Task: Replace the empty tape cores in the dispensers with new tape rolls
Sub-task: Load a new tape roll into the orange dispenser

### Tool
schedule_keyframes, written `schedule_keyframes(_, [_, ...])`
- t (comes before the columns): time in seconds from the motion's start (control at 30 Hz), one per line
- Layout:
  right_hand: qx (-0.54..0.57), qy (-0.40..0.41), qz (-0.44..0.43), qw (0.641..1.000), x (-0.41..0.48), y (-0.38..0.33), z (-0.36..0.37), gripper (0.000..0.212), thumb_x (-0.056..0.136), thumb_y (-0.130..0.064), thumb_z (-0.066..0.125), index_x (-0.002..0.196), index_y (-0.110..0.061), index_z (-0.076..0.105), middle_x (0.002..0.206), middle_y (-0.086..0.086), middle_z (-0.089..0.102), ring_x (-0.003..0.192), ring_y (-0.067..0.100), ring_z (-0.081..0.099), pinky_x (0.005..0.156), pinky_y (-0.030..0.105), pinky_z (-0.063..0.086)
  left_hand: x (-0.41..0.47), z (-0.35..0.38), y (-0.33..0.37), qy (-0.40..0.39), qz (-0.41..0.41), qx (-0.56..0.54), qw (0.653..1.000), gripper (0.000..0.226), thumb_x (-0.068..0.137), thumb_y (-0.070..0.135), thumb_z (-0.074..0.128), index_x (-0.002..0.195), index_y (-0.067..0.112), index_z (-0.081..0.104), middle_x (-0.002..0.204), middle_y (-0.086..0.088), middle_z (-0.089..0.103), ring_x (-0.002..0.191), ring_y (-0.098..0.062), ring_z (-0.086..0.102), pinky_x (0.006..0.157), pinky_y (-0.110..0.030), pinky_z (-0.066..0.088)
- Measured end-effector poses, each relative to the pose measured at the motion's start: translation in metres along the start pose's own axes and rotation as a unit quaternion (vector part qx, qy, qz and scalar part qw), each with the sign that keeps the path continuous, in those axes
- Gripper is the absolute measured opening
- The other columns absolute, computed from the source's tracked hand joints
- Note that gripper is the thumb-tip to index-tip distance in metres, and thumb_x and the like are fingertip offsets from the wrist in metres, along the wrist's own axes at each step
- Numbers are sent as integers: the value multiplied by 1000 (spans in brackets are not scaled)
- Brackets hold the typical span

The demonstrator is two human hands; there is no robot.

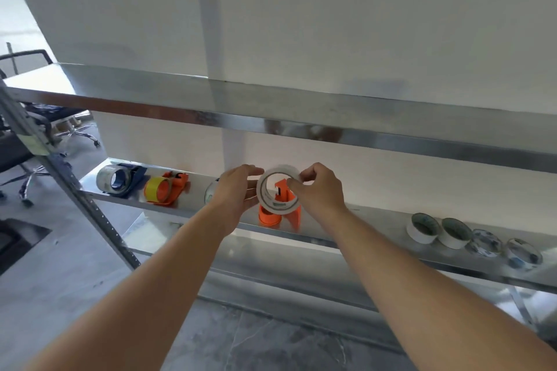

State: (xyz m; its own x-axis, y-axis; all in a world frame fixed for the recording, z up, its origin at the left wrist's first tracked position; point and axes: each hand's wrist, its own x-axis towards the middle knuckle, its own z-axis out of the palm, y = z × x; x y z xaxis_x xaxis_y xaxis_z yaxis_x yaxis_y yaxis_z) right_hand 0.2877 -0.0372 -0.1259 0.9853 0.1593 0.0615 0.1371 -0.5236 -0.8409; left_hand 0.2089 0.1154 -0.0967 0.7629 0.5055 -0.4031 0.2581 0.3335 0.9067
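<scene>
My right hand (321, 190) pinches a white tape roll (272, 205) by its right rim and holds it upright over an orange dispenser (278, 215) standing on the metal shelf (346, 232). My left hand (238, 190) is flat and open against the roll's left side, fingers spread. A blue dispenser (125, 179) with a clear roll and a second orange dispenser (167, 188) with a yellow roll sit at the shelf's left end. Another roll (211, 193) is mostly hidden behind my left hand.
Two white tape rolls (422, 227) (455, 232) and two clear rolls (483, 243) (523, 253) lie in a row at the shelf's right end. An upper metal shelf (271, 111) overhangs. A slanted rack post (69, 187) and office chairs (36, 135) stand at the left.
</scene>
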Motion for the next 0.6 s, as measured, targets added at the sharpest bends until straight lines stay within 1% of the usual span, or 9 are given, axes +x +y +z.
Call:
schedule_keyframes(0.1, [-5,-7,6,1000,4,0,5,27,84,-34,80,98,-19,62,92,-6,64,85,15,62,73,28,53,11,-3,-3,1,-8,-1,1000,27,107,22,53,114,7,73,93,-14,81,87,-27,77,76,-34,62])
schedule_keyframes(0.17, [-8,-7,8,1000,6,-2,10,28,85,-34,80,100,-19,62,92,-7,64,85,15,62,68,24,50,19,-6,-6,-1,-12,15,1000,25,108,22,52,114,9,73,98,-15,81,94,-29,77,82,-36,63])
schedule_keyframes(0.23, [0,-11,7,1000,9,-5,17,29,88,-32,79,109,-22,61,94,-11,63,86,12,62,65,19,46,30,-11,-7,-8,-6,24,1000,25,108,21,52,116,9,73,101,-16,80,98,-31,77,89,-39,63])
schedule_keyframes(0.27, [5,-13,0,1000,10,-7,20,32,89,-30,78,116,-25,62,97,-10,64,87,12,62,67,19,47,36,-13,-6,-14,-4,29,999,26,108,21,52,117,8,72,102,-17,80,97,-31,76,91,-41,63])
schedule_keyframes(0.33, [3,-6,-18,1000,11,-11,29,34,92,-27,75,125,-29,65,108,-8,68,93,11,62,78,23,50,45,-18,-5,-32,-8,34,999,24,108,20,51,116,8,71,102,-18,79,95,-32,76,92,-43,63])
schedule_keyframes(0.4, [-11,13,-26,1000,13,-15,38,31,94,-24,72,125,-28,70,120,-7,70,98,9,61,86,25,51,54,-24,-1,-54,-16,36,998,24,108,19,50,116,8,70,104,-20,78,98,-33,75,92,-45,63])
schedule_keyframes(0.47, [-26,27,-21,999,14,-19,49,27,96,-24,70,123,-27,71,124,-7,71,101,9,61,86,24,48,63,-31,4,-75,-21,46,996,24,108,19,50,116,8,70,108,-20,78,102,-35,75,92,-45,63])
schedule_keyframes(0.53, [-42,42,-13,998,15,-24,59,22,97,-26,69,119,-25,71,122,-6,71,106,13,64,83,23,44,71,-40,9,-95,-26,45,994,24,107,19,52,115,7,71,108,-20,78,103,-35,75,88,-42,63])
schedule_keyframes(0.6, [-60,66,-9,996,14,-29,69,23,97,-30,70,119,-23,71,123,-4,70,113,17,63,83,22,40,79,-48,14,-117,-32,47,992,23,106,17,53,115,6,71,108,-19,78,103,-35,75,84,-41,63])
